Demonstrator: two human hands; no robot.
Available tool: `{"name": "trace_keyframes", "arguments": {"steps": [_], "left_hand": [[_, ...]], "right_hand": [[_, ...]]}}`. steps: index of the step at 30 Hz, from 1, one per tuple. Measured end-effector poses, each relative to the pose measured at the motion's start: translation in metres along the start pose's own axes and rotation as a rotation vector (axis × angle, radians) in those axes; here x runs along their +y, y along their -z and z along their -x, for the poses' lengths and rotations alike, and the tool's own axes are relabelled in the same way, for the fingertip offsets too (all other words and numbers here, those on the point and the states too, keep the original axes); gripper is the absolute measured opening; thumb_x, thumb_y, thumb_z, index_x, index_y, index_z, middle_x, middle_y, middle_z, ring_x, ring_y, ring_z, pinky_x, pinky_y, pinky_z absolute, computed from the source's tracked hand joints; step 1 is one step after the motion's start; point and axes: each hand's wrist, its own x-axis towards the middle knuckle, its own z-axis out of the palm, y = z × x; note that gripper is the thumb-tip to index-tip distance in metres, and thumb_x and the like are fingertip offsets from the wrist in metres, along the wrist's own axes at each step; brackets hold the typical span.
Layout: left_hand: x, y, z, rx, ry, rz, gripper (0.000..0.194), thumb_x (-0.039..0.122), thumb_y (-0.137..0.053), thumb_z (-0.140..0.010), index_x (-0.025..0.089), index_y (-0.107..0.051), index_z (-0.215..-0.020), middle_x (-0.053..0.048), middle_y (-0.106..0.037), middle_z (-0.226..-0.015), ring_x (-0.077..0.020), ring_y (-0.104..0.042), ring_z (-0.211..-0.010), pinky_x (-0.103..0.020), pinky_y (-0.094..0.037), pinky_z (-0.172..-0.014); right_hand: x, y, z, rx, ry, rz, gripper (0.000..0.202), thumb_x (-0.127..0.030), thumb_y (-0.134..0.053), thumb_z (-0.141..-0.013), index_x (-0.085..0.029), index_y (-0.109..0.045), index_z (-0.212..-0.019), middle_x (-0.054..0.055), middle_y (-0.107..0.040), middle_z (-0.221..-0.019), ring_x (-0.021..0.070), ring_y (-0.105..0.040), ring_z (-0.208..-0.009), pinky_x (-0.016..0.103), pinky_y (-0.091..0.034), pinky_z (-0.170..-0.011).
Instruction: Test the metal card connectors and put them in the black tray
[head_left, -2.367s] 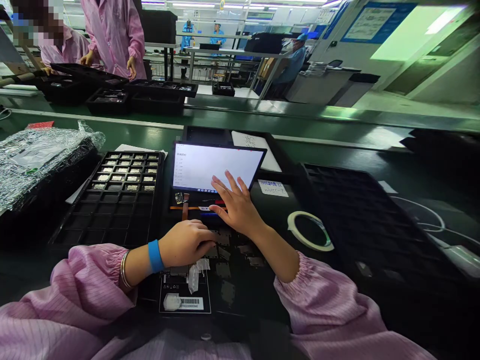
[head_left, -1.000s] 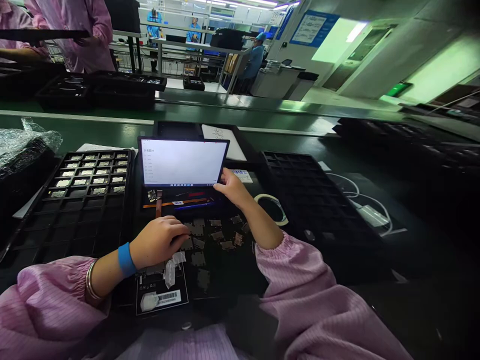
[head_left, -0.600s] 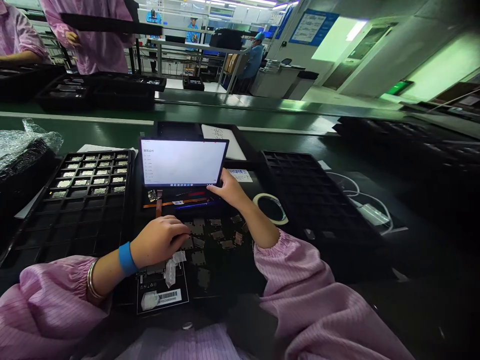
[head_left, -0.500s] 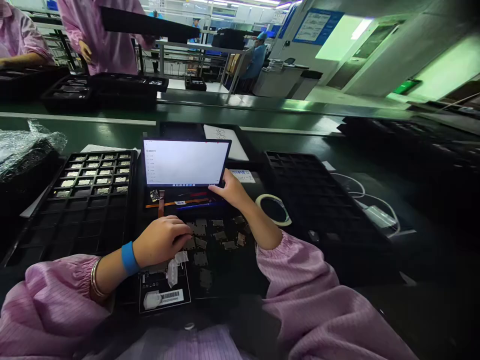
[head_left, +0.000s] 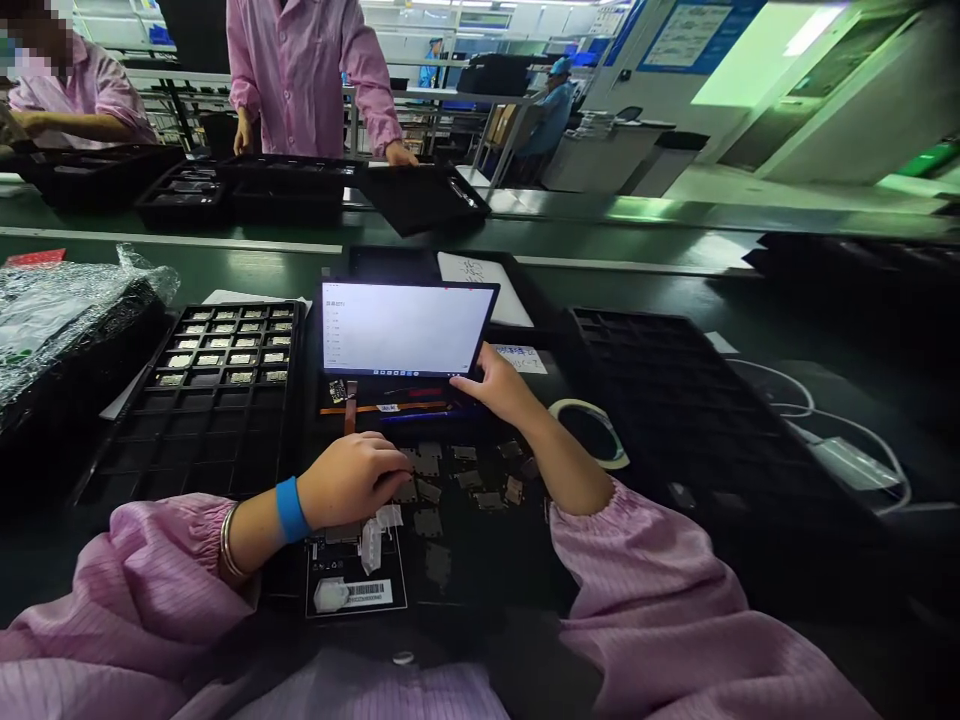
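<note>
The tablet [head_left: 409, 328]: leaning back on the counter with its lit white page facing the wearer, its lower edge lying just behind a brown ribbon cable [head_left: 350, 408] and some thin coloured strips [head_left: 420, 405].
The right hand [head_left: 501, 388]: gripping the tablet's lower right corner, the thumb pressing in front and the fingers wrapping round the side edge.
The left hand [head_left: 352, 482]: hovering or resting over the top of a barcode card [head_left: 356, 592] — I can't tell which — with its fingers curling in towards the thumb; whether they are pinching anything, I can't tell.
The small dark plates [head_left: 428, 522]: lying scattered between the two forearms, some right beside the left fingertips.
The wearer's left side: a gridded tray [head_left: 210, 440] is holding rows of silvery parts [head_left: 240, 358] in its far compartments, with a plastic-wrapped bundle [head_left: 67, 320] sitting beyond it.
The wearer's right side: a roll of tape [head_left: 613, 460] is lying near the forearm, and a dark tray [head_left: 667, 400] is stretching out beside it.
Across the counter: a standing person in pink [head_left: 307, 80] is holding a black tray [head_left: 420, 195] at a tilt.
</note>
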Motion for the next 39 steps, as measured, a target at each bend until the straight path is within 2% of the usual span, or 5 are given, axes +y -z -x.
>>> {"name": "trace_keyframes", "arguments": {"steps": [8, 16, 24, 39], "left_hand": [[0.001, 0.001, 0.001, 0.013, 0.002, 0.012, 0.020, 0.020, -0.054, -0.094, 0.018, -0.073, -0.097, -0.007, -0.074, -0.092, -0.0207, -0.067, -0.085, -0.035, -0.056, -0.077], [-0.001, 0.001, 0.000, -0.003, -0.001, 0.001, 0.020, 0.020, -0.054, -0.094, 0.017, -0.073, -0.097, -0.007, -0.074, -0.091, -0.0216, -0.067, -0.088, -0.035, -0.055, -0.079], [-0.002, 0.000, 0.001, -0.003, -0.001, -0.010, 0.022, 0.021, -0.051, -0.095, 0.017, -0.073, -0.098, -0.008, -0.075, -0.091, -0.0214, -0.067, -0.088, -0.036, -0.055, -0.081], [-0.002, 0.001, 0.000, -0.019, -0.021, -0.023, 0.021, 0.019, -0.052, -0.094, 0.017, -0.072, -0.096, -0.006, -0.075, -0.088, -0.0217, -0.066, -0.088, -0.035, -0.054, -0.079]], "right_hand": [[-0.002, 0.000, 0.003, -0.006, -0.006, 0.006, 0.050, -0.022, -0.067, -0.074, -0.023, -0.054, -0.121, 0.007, -0.066, -0.121, 0.0274, -0.061, -0.112, 0.046, -0.047, -0.102], [0.001, 0.000, 0.000, -0.002, 0.014, -0.026, 0.050, -0.026, -0.068, -0.075, -0.022, -0.053, -0.123, 0.010, -0.063, -0.125, 0.0310, -0.060, -0.116, 0.051, -0.044, -0.104], [0.010, -0.001, -0.002, -0.017, -0.001, -0.067, 0.052, -0.030, -0.070, -0.076, -0.028, -0.054, -0.125, 0.007, -0.064, -0.128, 0.0318, -0.060, -0.119, 0.052, -0.046, -0.105], [0.001, -0.004, 0.002, 0.047, -0.027, 0.009, 0.049, -0.036, -0.072, -0.075, -0.025, -0.055, -0.119, 0.010, -0.067, -0.120, 0.0335, -0.063, -0.111, 0.055, -0.049, -0.098]]}}
